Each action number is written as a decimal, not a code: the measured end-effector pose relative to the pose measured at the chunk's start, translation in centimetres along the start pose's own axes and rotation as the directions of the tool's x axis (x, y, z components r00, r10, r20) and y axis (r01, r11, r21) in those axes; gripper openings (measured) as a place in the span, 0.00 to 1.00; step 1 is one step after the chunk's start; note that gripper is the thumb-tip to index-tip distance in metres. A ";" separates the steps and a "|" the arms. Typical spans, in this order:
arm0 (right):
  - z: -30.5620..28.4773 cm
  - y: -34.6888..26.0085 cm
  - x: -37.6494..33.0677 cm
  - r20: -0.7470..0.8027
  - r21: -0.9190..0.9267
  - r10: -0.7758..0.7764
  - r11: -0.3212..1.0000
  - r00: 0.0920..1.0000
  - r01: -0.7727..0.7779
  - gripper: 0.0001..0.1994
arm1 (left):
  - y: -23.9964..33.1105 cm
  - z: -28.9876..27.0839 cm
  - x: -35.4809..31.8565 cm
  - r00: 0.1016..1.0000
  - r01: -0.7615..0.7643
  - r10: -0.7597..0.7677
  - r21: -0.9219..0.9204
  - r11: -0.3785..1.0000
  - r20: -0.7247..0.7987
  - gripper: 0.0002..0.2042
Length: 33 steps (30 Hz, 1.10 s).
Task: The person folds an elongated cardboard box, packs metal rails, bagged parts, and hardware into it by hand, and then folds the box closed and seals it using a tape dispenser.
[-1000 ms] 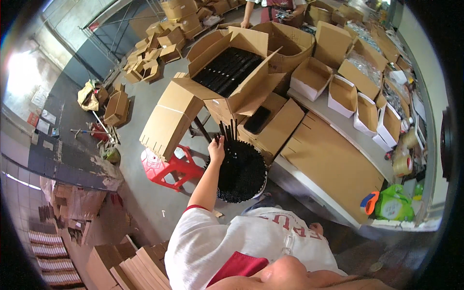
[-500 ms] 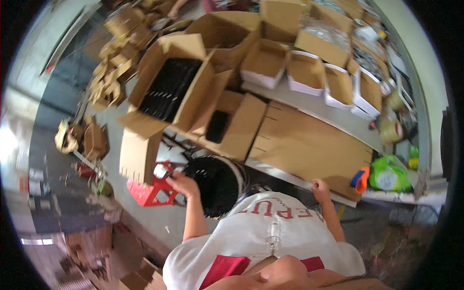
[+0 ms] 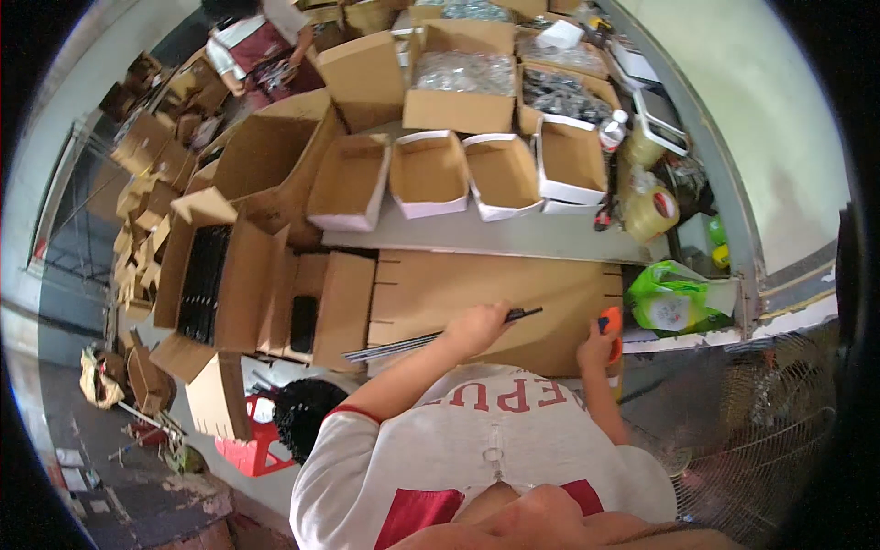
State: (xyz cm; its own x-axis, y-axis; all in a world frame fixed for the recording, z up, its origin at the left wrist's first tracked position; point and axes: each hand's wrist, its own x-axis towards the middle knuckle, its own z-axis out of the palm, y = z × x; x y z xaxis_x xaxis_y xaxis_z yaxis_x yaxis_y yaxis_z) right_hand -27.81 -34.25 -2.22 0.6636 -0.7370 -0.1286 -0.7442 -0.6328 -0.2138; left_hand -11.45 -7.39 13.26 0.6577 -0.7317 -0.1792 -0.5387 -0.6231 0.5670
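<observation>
My left hand (image 3: pixel 478 328) is closed around a bundle of thin black rods (image 3: pixel 396 348). The rods lie at a slant over the front of a flat cardboard sheet (image 3: pixel 440 284), sticking out on both sides of the fist. At the sheet's right end, my right hand (image 3: pixel 596 350) is closed on an orange-and-blue tool (image 3: pixel 616 323); the fingers partly cover it, so its exact kind cannot be made out. A green plastic bag (image 3: pixel 674 298) lies just to the right of that hand.
Several white-sided open boxes (image 3: pixel 426 209) line the back of the bench. An open carton of black pieces (image 3: pixel 206 284) stands at left, above a red stool (image 3: pixel 261 449) and a black bristly round bundle (image 3: pixel 310 417). Tape rolls (image 3: pixel 653 213) sit at right. Another person (image 3: pixel 266 55) is far left.
My left hand has come from beside the black bundle to over the cardboard, now carrying rods. My right hand has gone from the sheet's edge to the orange-and-blue tool. The view has turned right.
</observation>
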 end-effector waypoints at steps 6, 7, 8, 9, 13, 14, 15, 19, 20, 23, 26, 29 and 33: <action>-5.2 -1.2 -0.5 0.212 0.025 0.078 0.996 0.974 -0.086 0.19 | -2.1 12.6 10.9 0.962 -0.186 0.163 0.085 0.979 0.219 0.12; -5.9 -0.8 -0.2 0.097 0.118 0.027 0.992 0.995 -0.038 0.15 | -2.4 13.3 11.3 0.962 -0.193 0.169 0.095 0.977 0.214 0.13; -6.9 -0.7 0.7 0.097 0.110 0.038 0.993 0.995 -0.048 0.15 | -2.9 13.8 11.7 0.959 -0.200 0.177 0.086 0.976 0.221 0.13; -8.0 -0.8 1.9 -0.069 0.200 -0.106 0.973 0.992 0.118 0.14 | -3.3 14.0 11.7 0.967 -0.190 0.163 0.126 0.974 0.195 0.14; -13.7 -2.4 10.2 -0.419 0.090 -0.302 0.924 0.856 0.371 0.11 | -5.6 14.3 10.3 0.976 -0.190 0.213 0.325 0.926 -0.035 0.20; -14.5 -2.6 13.0 -0.501 0.039 -0.315 0.922 0.806 0.384 0.11 | -6.1 13.8 9.7 0.979 -0.182 0.202 0.325 0.928 -0.028 0.20; -15.0 -2.3 16.1 -0.614 -0.016 -0.351 0.901 0.707 0.433 0.11 | -6.4 13.0 9.2 0.989 -0.115 0.136 0.289 0.950 -0.054 0.22; -17.7 -1.2 24.4 -0.527 -0.113 -0.324 0.943 0.785 0.313 0.15 | -9.3 10.7 6.8 0.995 0.079 -0.055 0.298 0.951 -0.088 0.27; -17.9 -0.8 25.4 -0.441 -0.108 -0.321 0.946 0.838 0.306 0.16 | -9.9 10.2 6.1 0.991 0.125 -0.105 0.301 0.945 -0.083 0.27; -17.6 -3.1 25.1 -0.492 -0.109 -0.305 0.951 0.815 0.290 0.16 | -11.7 10.3 4.8 0.991 0.134 -0.123 0.291 0.947 -0.056 0.26; -14.4 -3.7 22.8 -0.572 0.044 -0.336 0.898 0.748 0.437 0.16 | -12.8 10.1 4.7 0.993 0.109 -0.117 0.234 0.966 0.021 0.28; -8.1 -2.7 18.7 -0.501 0.300 -0.207 0.870 0.841 0.392 0.18 | -13.3 7.6 5.2 0.991 0.080 -0.102 0.233 0.969 0.083 0.34; 3.3 5.0 15.4 -0.328 0.407 0.097 0.912 0.940 0.048 0.23 | -13.5 6.0 5.4 0.978 0.008 -0.081 0.355 0.935 0.190 0.45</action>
State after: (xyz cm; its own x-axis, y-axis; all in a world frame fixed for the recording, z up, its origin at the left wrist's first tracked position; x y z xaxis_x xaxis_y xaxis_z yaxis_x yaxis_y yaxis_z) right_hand -21.11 -47.95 -8.48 0.5263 -0.8319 0.1758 -0.6162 -0.5156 -0.5954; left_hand -3.84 -4.58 -0.19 0.5868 -0.7182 -0.3740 -0.6852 -0.6865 0.2433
